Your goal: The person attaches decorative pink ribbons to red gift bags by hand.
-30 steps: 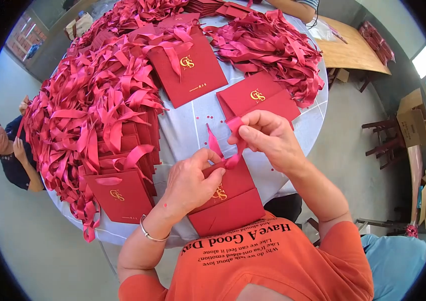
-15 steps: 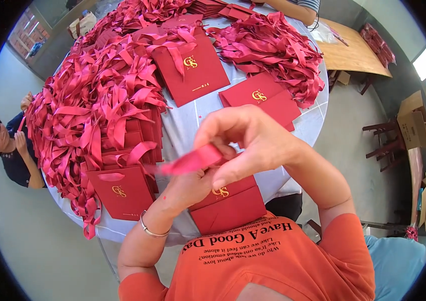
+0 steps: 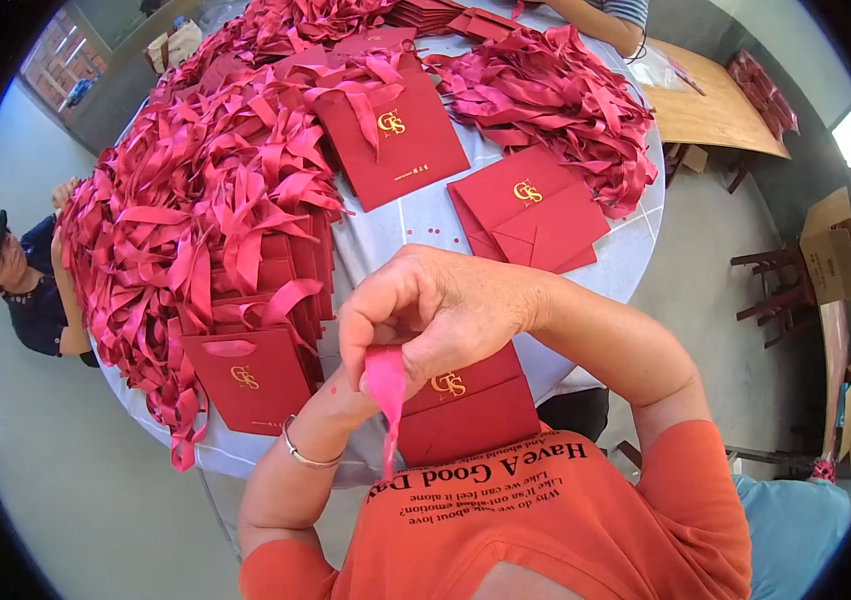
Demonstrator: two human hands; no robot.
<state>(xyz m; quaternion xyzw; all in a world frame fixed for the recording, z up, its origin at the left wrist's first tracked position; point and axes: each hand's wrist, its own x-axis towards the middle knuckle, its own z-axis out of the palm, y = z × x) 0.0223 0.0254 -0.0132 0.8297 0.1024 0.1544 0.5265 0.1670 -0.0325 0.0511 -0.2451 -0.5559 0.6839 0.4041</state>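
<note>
My right hand [image 3: 450,310] is closed in a pinch on a pink ribbon [image 3: 384,385], whose loose end hangs down towards my shirt. Just below it, my left hand [image 3: 348,393] shows only its wrist side; its fingers are hidden behind the right hand. Under both hands a dark red paper gift bag [image 3: 475,415] with a gold emblem lies flat at the near table edge, its folded bottom towards me. To the left stands a row of red gift bags [image 3: 250,385] with ribbon handles.
A big heap of pink ribbons [image 3: 195,200] covers the left of the round table [image 3: 370,235]. More flat red bags [image 3: 530,205] and ribbons [image 3: 555,110] lie farther off. One person [image 3: 30,275] is at the left, another's arm [image 3: 600,20] at the far side. Cardboard boxes [image 3: 833,250] stand right.
My right hand has moved left and slightly down, over the left hand. The ribbon, stretched out leftward before, now hangs down from its fingers. The view has shifted slightly.
</note>
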